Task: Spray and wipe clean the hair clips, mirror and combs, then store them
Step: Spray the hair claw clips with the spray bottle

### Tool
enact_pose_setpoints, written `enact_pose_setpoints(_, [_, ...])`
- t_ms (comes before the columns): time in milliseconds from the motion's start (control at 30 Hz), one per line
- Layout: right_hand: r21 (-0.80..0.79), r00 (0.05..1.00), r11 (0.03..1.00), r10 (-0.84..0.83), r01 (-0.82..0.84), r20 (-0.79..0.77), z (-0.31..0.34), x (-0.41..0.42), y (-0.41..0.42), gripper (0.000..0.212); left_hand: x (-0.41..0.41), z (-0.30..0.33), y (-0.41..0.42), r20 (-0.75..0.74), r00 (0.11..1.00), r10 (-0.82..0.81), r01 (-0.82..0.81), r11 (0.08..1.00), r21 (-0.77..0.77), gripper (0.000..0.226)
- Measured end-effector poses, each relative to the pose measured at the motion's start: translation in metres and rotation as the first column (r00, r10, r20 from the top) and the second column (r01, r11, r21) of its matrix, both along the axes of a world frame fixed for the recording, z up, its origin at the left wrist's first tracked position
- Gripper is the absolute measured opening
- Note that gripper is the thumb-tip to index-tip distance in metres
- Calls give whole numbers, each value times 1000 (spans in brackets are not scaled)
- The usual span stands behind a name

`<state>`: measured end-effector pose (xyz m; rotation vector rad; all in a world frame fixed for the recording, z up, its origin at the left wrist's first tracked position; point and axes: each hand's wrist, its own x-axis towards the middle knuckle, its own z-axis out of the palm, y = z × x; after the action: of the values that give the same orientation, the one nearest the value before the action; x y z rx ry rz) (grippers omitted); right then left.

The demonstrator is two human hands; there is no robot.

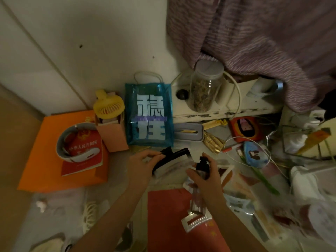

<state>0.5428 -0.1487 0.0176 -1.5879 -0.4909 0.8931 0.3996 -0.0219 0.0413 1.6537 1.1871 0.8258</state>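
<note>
Head view: left hand [140,165] is gripping a black mirror [171,160], fingers curled over its top edge, above the counter [112,193]. Right hand [205,179] is gripping a spray bottle [199,186], nozzle toward the mirror. White clip [195,221] is lying just below the bottle on a red sheet [167,215].

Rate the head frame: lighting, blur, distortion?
Head view: dim, warm indoor light, no glare; wide-angle bending at the edges; lower right smeared by blur; centre sharper, with left hand on a black comb and right hand gripping the spray bottle.
</note>
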Motion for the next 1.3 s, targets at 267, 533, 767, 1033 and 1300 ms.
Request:
enact_pose_setpoints(267, [190, 999, 982, -7, 14, -40, 65, 2, 14, 58, -14, 53, -4, 90, 993, -77, 70, 995, 76, 5])
enact_pose_setpoints(533, [286, 999, 958, 0, 14, -48, 117, 5, 14, 59, -18, 110, -2, 19, 985, -171, 163, 964, 211, 12])
enact_pose_setpoints(767, [402, 996, 912, 55, -78, 68, 178, 18, 29, 48, -24, 165, 10, -60, 875, -480, 483, 863, 145, 59])
enact_pose_setpoints(1033, [486, 983, 854, 158, -186, 98, 257, 33, 49, 52, -23, 229, 21, -57, 850, -523, 515, 805, 296, 57])
enact_pose_setpoints(1300, [515, 930, 779, 245, -358, 275, 333, 43, 53, 54, -26, 305, 16, -84, 826, -557, 548, 761, 348, 65])
